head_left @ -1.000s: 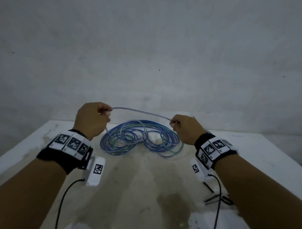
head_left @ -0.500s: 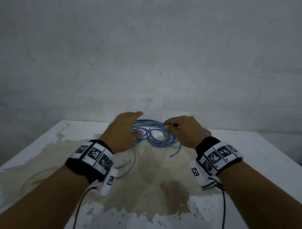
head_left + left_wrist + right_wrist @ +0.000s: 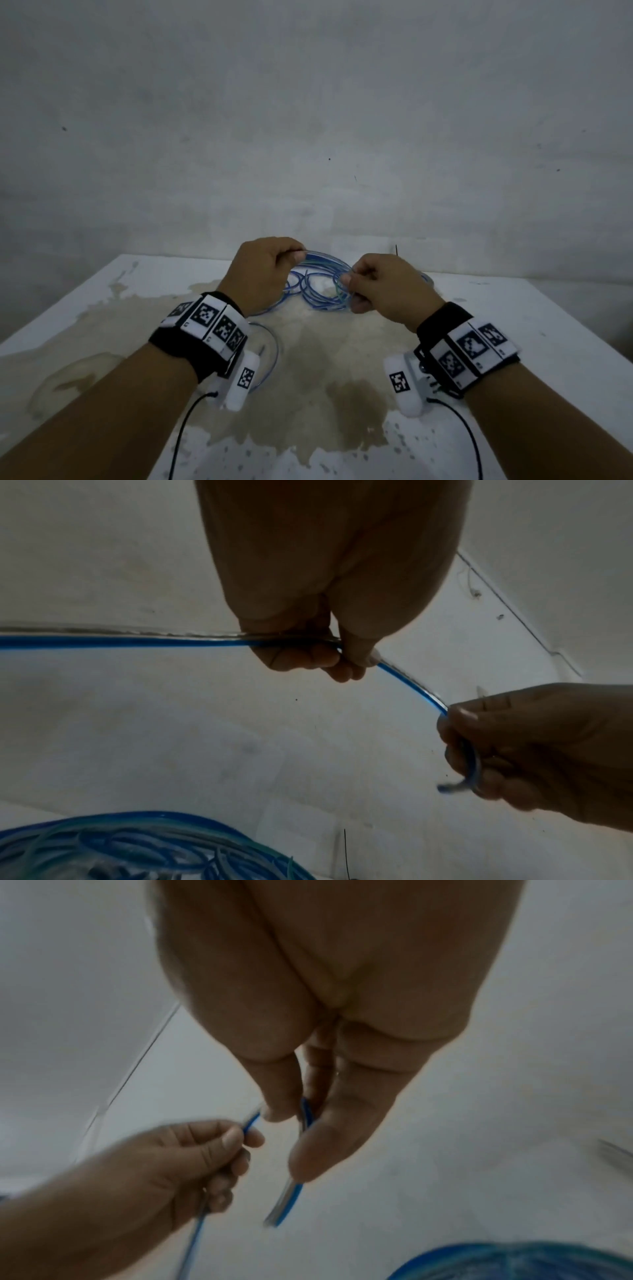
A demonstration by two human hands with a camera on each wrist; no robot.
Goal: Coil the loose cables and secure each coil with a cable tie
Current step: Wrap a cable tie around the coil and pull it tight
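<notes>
Stained white table [image 3: 513, 325] stood against a grey wall [image 3: 308, 102]. Left hand [image 3: 262, 274] and right hand [image 3: 383, 291] each pinched the blue cable [image 3: 411, 680], partly hiding the far pile [image 3: 318, 291]; cable end [image 3: 284, 1204] blurred.

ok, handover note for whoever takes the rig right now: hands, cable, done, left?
Left hand: pinches the blue cable between thumb and fingers, held above the table.
Right hand: grips the same cable close to its free end, which pokes out below the fingers.
Cable pile: loose loops on the table between and beyond the hands.
Done: cable end in hand, short span held between the hands.
Left: form the coil and tie it. No cable tie identifiable in view.
</notes>
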